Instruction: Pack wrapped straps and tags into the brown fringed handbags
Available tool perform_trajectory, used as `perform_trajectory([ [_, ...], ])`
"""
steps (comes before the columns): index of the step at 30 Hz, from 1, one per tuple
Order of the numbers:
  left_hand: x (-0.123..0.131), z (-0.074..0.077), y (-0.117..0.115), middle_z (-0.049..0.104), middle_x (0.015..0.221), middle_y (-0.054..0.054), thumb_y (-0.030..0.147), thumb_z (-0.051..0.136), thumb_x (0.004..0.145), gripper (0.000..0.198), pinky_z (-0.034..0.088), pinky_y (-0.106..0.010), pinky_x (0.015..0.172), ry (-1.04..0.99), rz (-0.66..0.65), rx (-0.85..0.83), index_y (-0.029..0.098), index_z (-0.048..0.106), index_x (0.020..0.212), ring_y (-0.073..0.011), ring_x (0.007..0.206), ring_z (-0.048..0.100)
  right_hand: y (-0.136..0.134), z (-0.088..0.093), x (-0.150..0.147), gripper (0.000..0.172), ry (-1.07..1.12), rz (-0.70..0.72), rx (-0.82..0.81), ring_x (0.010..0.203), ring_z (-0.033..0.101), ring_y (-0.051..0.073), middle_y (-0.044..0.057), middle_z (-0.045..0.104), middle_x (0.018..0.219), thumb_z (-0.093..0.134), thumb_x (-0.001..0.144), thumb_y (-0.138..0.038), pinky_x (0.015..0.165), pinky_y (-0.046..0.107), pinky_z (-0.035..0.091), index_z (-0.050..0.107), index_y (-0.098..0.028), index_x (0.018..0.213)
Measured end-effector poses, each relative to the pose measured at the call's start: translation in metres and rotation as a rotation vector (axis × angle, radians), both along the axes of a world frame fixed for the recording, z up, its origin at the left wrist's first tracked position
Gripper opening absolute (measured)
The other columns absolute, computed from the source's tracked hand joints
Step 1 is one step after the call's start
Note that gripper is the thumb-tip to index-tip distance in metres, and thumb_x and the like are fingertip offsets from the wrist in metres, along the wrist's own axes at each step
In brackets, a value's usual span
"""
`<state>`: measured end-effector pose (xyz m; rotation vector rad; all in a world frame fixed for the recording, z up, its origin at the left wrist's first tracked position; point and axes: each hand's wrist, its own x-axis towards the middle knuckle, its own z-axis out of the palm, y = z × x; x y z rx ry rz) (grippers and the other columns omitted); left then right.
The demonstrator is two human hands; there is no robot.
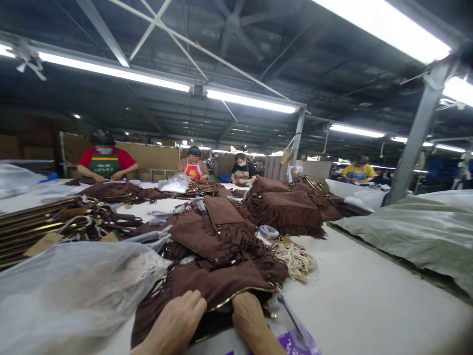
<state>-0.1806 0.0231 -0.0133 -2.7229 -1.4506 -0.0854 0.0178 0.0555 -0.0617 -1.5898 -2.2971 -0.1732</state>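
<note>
A brown fringed bag [218, 281] with a gold zipper lies in front of me, its zipper side open toward me. My left hand [185, 313] is on the bag's near left part, fingers curled together on the brown material. At the zipper opening is my right hand [248, 308], its fingers hidden inside the bag. Behind this bag, more brown fringed bags [223, 212] are heaped. A bundle of pale strings [295, 259] rests to the right of the heap.
Clear plastic bags [81, 286] and gold-zippered brown pieces [37, 224] lie left. Purple-printed plastic [295, 342] is near my right wrist. Stacked fringed bags [288, 209] stand farther back. Green-grey fabric [417, 229] covers the right side. Several people sit across the white table [362, 296].
</note>
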Motion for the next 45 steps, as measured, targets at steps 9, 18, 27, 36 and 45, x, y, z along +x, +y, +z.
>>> perform_trajectory([
  [9,0.002,-0.003,-0.006,0.063,0.102,-0.009,0.003,0.043,0.085,0.027,0.049,-0.036,0.079,0.062,-0.072,-0.025,0.02,0.059,0.098,-0.0252,0.093,0.059,-0.016,-0.004,0.016,0.027,0.005,-0.012,0.135,0.066,0.069,0.026,0.013,0.072,0.07,0.049,0.077,0.002,0.061,0.03,0.047,0.068,-0.016,0.071],
  [18,-0.045,-0.006,0.001,0.064,0.105,-0.007,-0.001,0.044,0.08,0.038,0.045,-0.035,0.087,-0.004,-0.046,0.01,0.024,0.064,0.1,-0.0238,0.098,0.06,-0.062,0.028,0.12,0.032,0.628,0.044,0.02,0.084,0.07,0.019,0.006,0.075,0.093,0.038,0.096,-0.028,0.079,0.027,0.055,0.068,-0.021,0.106],
  [27,-0.015,-0.003,-0.006,0.057,0.127,-0.013,-0.004,0.044,0.072,0.052,0.041,-0.047,0.099,0.053,0.08,0.041,0.021,0.06,0.115,-0.0306,0.119,0.052,-0.077,0.032,0.114,0.039,0.373,0.175,-0.211,0.104,0.061,0.021,0.007,0.067,0.11,0.045,0.08,-0.006,0.092,0.033,0.049,0.068,-0.023,0.107],
  [36,0.102,0.042,-0.037,0.065,0.092,-0.002,0.023,0.043,0.094,0.015,0.042,-0.027,0.073,-0.473,-0.09,-0.28,0.021,0.054,0.085,-0.0174,0.085,0.06,-0.075,0.086,0.108,0.013,0.2,0.103,-0.164,0.074,0.059,0.018,0.002,0.067,0.078,0.052,0.083,-0.012,0.068,0.027,0.041,0.063,-0.018,0.085],
  [45,0.103,0.088,-0.004,0.062,0.073,0.001,0.019,0.053,0.085,0.01,0.035,-0.024,0.061,-0.589,-0.021,-0.102,0.019,0.054,0.076,-0.0148,0.071,0.057,-0.053,0.158,0.076,0.012,0.254,0.072,-0.104,0.06,0.056,0.011,-0.004,0.065,0.063,0.055,0.078,-0.014,0.056,0.02,0.033,0.064,-0.02,0.073],
])
